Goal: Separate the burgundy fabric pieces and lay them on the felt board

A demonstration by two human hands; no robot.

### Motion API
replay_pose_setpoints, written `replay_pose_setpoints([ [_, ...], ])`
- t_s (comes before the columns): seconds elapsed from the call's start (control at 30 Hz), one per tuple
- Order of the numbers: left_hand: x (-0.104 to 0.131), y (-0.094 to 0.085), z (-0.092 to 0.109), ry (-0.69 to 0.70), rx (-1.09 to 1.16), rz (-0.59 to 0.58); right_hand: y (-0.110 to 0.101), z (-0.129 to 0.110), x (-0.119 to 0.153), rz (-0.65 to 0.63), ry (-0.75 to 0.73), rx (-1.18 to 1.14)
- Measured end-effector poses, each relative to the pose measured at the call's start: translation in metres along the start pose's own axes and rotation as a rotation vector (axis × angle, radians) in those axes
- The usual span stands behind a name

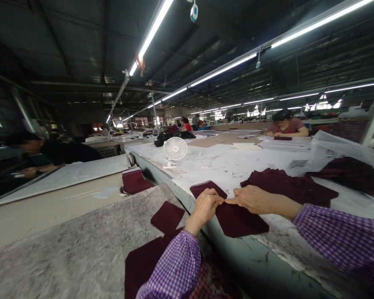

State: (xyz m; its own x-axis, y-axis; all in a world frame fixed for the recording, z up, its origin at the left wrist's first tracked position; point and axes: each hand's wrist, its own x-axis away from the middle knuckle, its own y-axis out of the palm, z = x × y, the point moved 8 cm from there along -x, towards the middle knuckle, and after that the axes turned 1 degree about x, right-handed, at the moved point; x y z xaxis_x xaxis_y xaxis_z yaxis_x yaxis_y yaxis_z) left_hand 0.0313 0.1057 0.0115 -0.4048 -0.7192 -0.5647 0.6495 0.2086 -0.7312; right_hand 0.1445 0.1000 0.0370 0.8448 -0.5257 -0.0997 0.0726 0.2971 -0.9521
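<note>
At the edge of the white-covered table, a maroon cut fabric piece [241,222] lies under my two hands. My left hand [205,207] is closed, its fingertips pinching at the piece's upper edge. Meeting it from the other side, my right hand [252,199] has its index finger stretched toward the same corner, the other fingers curled. Whether both hands grip the cloth is hard to see, as the fingers cover that corner. Just beyond lies another maroon piece [205,187]. A pile of maroon pieces [280,183] rests past my right hand.
A white fan [175,148] stands on the white table [212,162]. Clear plastic [336,149] covers maroon cloth at right. On the lower grey surface [81,245] are loose maroon pieces [167,216] and a bundle [135,181]. People work at left [65,151] and far right [291,124].
</note>
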Motion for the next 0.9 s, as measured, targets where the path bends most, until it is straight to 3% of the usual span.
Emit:
replay_pose_setpoints([
  [0.1,0.005,-0.006,-0.005,-0.02,0.025,0.004,0.0,-0.006,-0.004,-0.087,-0.029,0.092],
  [0.33,0.013,-0.022,-0.021,-0.103,0.212,0.055,-0.004,-0.007,-0.01,-0.09,-0.028,0.059],
  [0.5,0.014,-0.023,-0.018,-0.076,0.227,0.05,0.001,-0.007,-0.017,-0.173,-0.044,0.102],
  [0.63,0.017,-0.023,-0.024,-0.074,0.338,0.061,-0.004,-0.013,-0.022,-0.163,-0.098,0.067],
  [0.77,0.02,-0.022,-0.039,-0.167,0.504,0.087,-0.01,-0.018,-0.028,-0.132,-0.096,0.015],
  [0.9,0.018,-0.02,-0.046,-0.212,0.475,0.127,-0.009,-0.026,-0.032,-0.175,-0.106,0.087],
])
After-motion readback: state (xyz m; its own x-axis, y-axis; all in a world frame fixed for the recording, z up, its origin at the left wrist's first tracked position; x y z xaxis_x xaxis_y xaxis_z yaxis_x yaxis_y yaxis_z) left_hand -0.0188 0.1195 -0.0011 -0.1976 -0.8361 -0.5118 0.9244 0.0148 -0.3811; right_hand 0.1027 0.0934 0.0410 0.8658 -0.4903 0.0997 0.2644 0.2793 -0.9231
